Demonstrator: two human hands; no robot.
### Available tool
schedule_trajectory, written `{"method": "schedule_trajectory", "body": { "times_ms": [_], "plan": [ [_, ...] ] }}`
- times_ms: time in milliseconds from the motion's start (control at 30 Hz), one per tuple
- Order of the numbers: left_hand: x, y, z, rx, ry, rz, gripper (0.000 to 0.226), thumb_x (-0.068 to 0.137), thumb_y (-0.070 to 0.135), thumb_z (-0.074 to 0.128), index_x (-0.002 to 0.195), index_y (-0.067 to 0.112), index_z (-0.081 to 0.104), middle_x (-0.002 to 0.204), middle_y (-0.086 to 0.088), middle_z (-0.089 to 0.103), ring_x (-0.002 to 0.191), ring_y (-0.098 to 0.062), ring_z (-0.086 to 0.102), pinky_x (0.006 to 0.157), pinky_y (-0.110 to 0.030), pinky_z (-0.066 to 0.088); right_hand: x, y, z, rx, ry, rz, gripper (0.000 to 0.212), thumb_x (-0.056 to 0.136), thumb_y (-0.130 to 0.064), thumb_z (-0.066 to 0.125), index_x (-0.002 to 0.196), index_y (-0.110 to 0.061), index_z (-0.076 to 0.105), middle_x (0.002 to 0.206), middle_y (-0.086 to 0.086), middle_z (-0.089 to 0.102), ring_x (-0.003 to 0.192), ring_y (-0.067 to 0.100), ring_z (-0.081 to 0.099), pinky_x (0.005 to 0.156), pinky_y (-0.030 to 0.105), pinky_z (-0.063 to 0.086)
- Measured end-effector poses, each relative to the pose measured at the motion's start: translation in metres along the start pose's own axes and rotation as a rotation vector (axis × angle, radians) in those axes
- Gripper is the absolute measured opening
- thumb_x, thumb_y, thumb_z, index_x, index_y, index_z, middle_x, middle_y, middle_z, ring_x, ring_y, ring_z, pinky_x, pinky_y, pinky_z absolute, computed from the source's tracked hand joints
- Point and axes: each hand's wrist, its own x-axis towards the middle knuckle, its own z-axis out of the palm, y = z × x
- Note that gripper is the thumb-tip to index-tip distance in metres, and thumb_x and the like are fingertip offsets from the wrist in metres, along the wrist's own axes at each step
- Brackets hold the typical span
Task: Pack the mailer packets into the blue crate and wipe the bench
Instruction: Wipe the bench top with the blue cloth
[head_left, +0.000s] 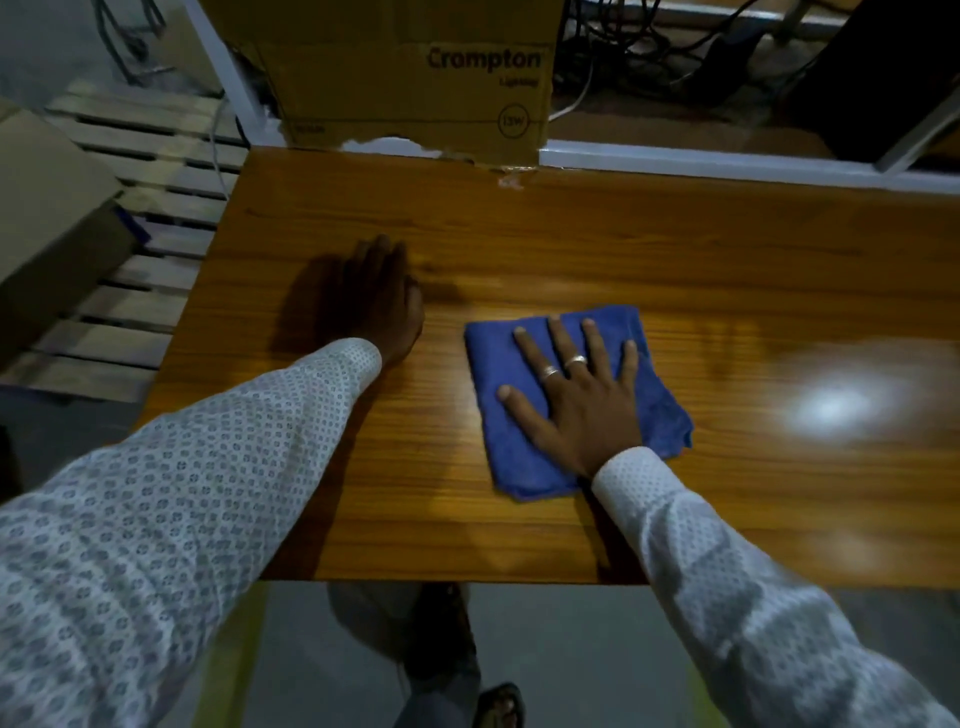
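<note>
Both palms lie flat: right hand (574, 400) presses the blue cloth (571, 400), left hand (382, 306) on bare bench (675, 249).

Long white sleeves (156, 519) printed with small grey-blue dot motifs, cuffed at both wrists. Two silver rings (562, 366) on right hand (576, 395). Grey trousers (441, 691), dark sandal (498, 704) below.

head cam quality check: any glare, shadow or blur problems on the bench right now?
Head view: bright glare patch on the bench at right; left hand dark, in deep shadow, detail lost; right hand flat on the blue cloth, well lit; wood grain smeared by motion blur; wide-angle bend at the edges.
</note>
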Motion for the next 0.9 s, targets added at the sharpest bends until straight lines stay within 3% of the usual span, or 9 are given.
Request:
{"method": "schedule_trajectory", "body": {
  "times_ms": [167, 367, 433, 567, 667, 800, 900],
  "plan": [
    [-0.002, 0.002, -0.003, -0.028, -0.019, -0.003, 0.059, 0.102, 0.043, 0.027, 0.156, 0.025, 0.017, 0.166, 0.000, 0.012, 0.153, -0.023, 0.008, 0.120, -0.051, 0.012, 0.031, -0.017, -0.003, 0.036, -0.031, 0.157, 0.077, 0.086, -0.084, 0.010, 0.154, -0.048, 0.007, 0.167, -0.005, 0.004, 0.153, 0.034, -0.002, 0.113, 0.070, -0.007],
    [-0.005, -0.002, -0.020, -0.042, -0.093, 0.076, 0.055, 0.104, 0.038, 0.029, 0.156, 0.019, 0.022, 0.165, -0.005, 0.014, 0.152, -0.027, 0.011, 0.121, -0.047, 0.012, -0.025, -0.018, 0.002, 0.001, -0.004, -0.036, 0.073, 0.089, -0.080, 0.017, 0.154, -0.049, 0.010, 0.166, -0.007, 0.012, 0.153, 0.031, 0.005, 0.115, 0.068, -0.002],
    [-0.011, -0.008, -0.031, -0.064, -0.137, 0.140, 0.052, 0.104, 0.038, 0.032, 0.152, 0.016, 0.032, 0.161, -0.010, 0.025, 0.149, -0.031, 0.022, 0.120, -0.047, 0.022, -0.035, 0.001, -0.001, -0.017, -0.017, -0.029, 0.073, 0.087, -0.082, 0.015, 0.153, -0.051, 0.010, 0.166, -0.008, 0.013, 0.153, 0.030, 0.007, 0.116, 0.068, 0.002],
    [-0.080, -0.017, -0.040, -0.107, -0.010, 0.219, 0.043, 0.101, 0.036, 0.044, 0.136, 0.013, 0.053, 0.142, -0.014, 0.050, 0.129, -0.036, 0.048, 0.105, -0.047, 0.039, -0.010, -0.004, -0.006, 0.012, -0.063, 0.147, 0.077, 0.085, -0.085, 0.009, 0.153, -0.051, 0.004, 0.167, -0.007, 0.003, 0.153, 0.032, -0.003, 0.115, 0.068, -0.005],
    [-0.135, -0.023, -0.032, -0.149, -0.005, 0.235, 0.045, 0.102, 0.038, 0.044, 0.141, 0.017, 0.050, 0.149, -0.012, 0.044, 0.139, -0.031, 0.038, 0.116, -0.047, 0.028, -0.007, -0.032, -0.004, 0.026, -0.061, 0.130, 0.077, 0.086, -0.083, 0.010, 0.154, -0.049, 0.004, 0.167, -0.005, 0.002, 0.153, 0.034, -0.004, 0.113, 0.070, -0.008],
    [-0.168, -0.040, -0.022, -0.128, -0.002, 0.221, 0.056, 0.101, 0.049, 0.030, 0.150, 0.025, 0.039, 0.162, -0.006, 0.027, 0.151, -0.024, 0.019, 0.122, -0.047, 0.015, -0.048, -0.029, 0.003, -0.024, -0.022, -0.101, 0.073, 0.088, -0.081, 0.015, 0.154, -0.049, 0.010, 0.165, -0.006, 0.014, 0.153, 0.032, 0.009, 0.115, 0.068, 0.000],
    [-0.177, -0.043, -0.013, -0.002, 0.001, 0.197, 0.059, 0.102, 0.051, 0.017, 0.156, 0.029, 0.023, 0.165, -0.003, 0.015, 0.153, -0.023, 0.011, 0.124, -0.046, 0.008, -0.054, -0.004, -0.001, -0.038, -0.032, -0.053, 0.075, 0.085, -0.084, 0.011, 0.153, -0.052, 0.010, 0.165, -0.008, 0.015, 0.153, 0.030, 0.010, 0.115, 0.068, 0.001]
  ]
}}
